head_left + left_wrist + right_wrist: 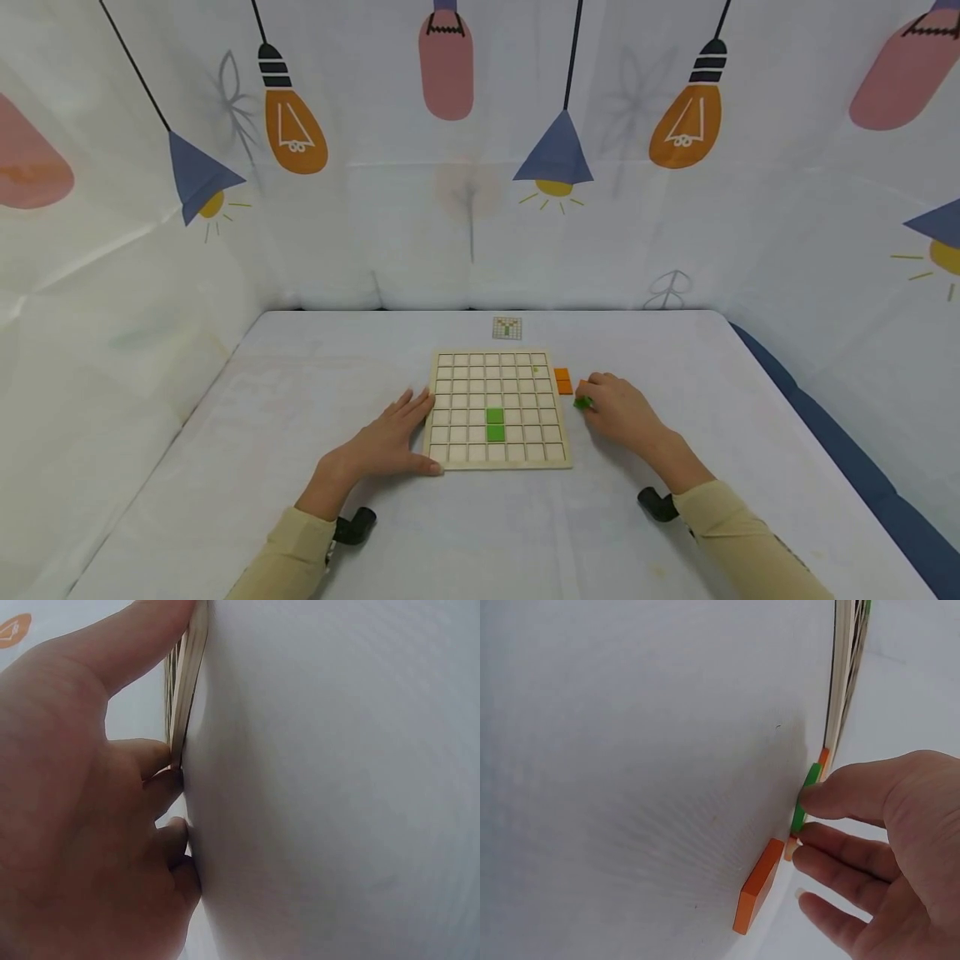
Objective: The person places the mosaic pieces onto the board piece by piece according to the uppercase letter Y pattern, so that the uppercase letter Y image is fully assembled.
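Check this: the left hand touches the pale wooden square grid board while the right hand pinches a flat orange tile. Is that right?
Not quite: the right wrist view shows the right hand pinching a flat green tile, not orange. The left hand does touch the pale wooden square grid board.

Your head view: forward and down over the grid board (477,400)
Your wrist views: close, flanking it, sharing its edges with head

Sleeves (288,554) are pale khaki and long; wrist cameras (358,527) are black, stubby and rounded; the hands (386,440) are bare.
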`<state>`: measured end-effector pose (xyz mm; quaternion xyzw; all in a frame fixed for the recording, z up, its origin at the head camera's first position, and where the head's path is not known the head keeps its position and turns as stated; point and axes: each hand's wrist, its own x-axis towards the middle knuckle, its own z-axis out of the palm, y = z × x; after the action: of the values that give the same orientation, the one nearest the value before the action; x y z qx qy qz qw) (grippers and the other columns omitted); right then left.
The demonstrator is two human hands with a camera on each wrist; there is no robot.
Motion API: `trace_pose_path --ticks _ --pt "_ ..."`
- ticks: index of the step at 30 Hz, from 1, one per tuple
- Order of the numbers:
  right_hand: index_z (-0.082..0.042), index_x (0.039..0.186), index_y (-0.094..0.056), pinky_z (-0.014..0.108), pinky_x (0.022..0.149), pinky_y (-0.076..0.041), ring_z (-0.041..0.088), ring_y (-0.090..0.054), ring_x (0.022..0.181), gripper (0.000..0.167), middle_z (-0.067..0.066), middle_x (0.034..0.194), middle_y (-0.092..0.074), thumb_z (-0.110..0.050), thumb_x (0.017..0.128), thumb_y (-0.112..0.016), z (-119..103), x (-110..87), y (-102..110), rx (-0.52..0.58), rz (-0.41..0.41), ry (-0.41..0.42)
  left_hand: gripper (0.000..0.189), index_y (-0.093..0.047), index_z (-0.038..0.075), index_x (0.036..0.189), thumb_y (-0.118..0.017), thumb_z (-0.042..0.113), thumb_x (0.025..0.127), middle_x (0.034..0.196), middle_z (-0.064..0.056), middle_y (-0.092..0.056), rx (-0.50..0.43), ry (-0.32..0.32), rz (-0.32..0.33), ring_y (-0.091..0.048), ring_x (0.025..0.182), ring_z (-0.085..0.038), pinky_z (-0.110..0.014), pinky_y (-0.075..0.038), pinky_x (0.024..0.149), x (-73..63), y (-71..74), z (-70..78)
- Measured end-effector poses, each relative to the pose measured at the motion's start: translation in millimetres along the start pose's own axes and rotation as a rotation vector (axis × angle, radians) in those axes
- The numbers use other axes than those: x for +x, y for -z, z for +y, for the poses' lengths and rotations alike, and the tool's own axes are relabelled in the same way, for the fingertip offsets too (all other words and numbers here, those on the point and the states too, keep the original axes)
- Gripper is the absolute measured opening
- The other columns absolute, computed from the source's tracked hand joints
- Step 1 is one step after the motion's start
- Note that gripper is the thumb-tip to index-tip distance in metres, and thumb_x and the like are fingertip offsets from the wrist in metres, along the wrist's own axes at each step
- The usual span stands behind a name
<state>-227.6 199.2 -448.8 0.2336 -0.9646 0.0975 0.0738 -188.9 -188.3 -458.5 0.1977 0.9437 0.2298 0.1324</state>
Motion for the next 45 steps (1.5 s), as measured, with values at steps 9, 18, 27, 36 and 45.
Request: trace_pose_path --ticks 9,18,27,36,45 --pt "-0.012 0.092 -0.072 0.032 0.067 -0.051 0.017 -0.056 0.076 0.018 0.003 0.088 -0.066 -0.001 0.078 -0.077 0 0.5 -1 0.001 -0.003 -0.015 0.114 -0.020 0.010 0.159 -0.079 0.060 0.075 0.168 -0.006 -0.016 -0.002 0.004 -0.001 -0.006 0.156 -0.035 -0.057 -0.019 0.124 0.1 -0.7 0.4" --pt "-0.013 0.090 -0.071 0.031 0.070 -0.050 0.016 -0.054 0.079 0.019 0.001 0.089 -0.064 0.001 0.078 -0.074 -2 1.2 -3 0.025 -0.009 -0.023 0.114 -0.021 0.010 0.159 -0.079 0.060 0.075 0.168 -0.006 -0.017 -0.002 0.010 -0.002 -0.005 0.156 -0.035 -0.057 -0.019 0.124 -1.1 -0.1 1.1" --pt "-0.013 0.093 -0.072 0.031 0.073 -0.051 0.015 -0.053 0.083 0.016 0.001 0.093 -0.063 -0.001 0.081 -0.074 -9 6.0 2 0.035 -0.039 -0.031 0.115 -0.020 0.011 0.160 -0.078 0.061 0.075 0.168 -0.004 -0.016 0.002 0.013 0.000 -0.005 0.157 -0.034 -0.056 -0.020 0.124 -0.6 -1.4 -0.5" --pt "-0.011 0.099 -0.075 0.033 0.075 -0.050 0.015 -0.054 0.085 0.021 0.001 0.096 -0.064 -0.001 0.081 -0.071 -16 12.5 -1 0.045 -0.057 -0.025 0.115 -0.019 0.010 0.160 -0.078 0.061 0.075 0.168 -0.005 -0.016 0.010 0.015 -0.004 -0.005 0.157 -0.034 -0.056 -0.018 0.124 -0.8 0.1 1.0" --pt "-0.010 0.095 -0.075 0.029 0.073 -0.048 0.013 -0.050 0.082 0.018 0.001 0.091 -0.062 -0.001 0.080 -0.072 -26 18.3 1 0.077 -0.011 0.039 0.113 -0.020 0.011 0.160 -0.078 0.059 0.076 0.168 -0.004 -0.015 0.010 0.027 -0.010 -0.005 0.157 -0.034 -0.057 -0.021 0.123 -1.9 2.0 3.3"
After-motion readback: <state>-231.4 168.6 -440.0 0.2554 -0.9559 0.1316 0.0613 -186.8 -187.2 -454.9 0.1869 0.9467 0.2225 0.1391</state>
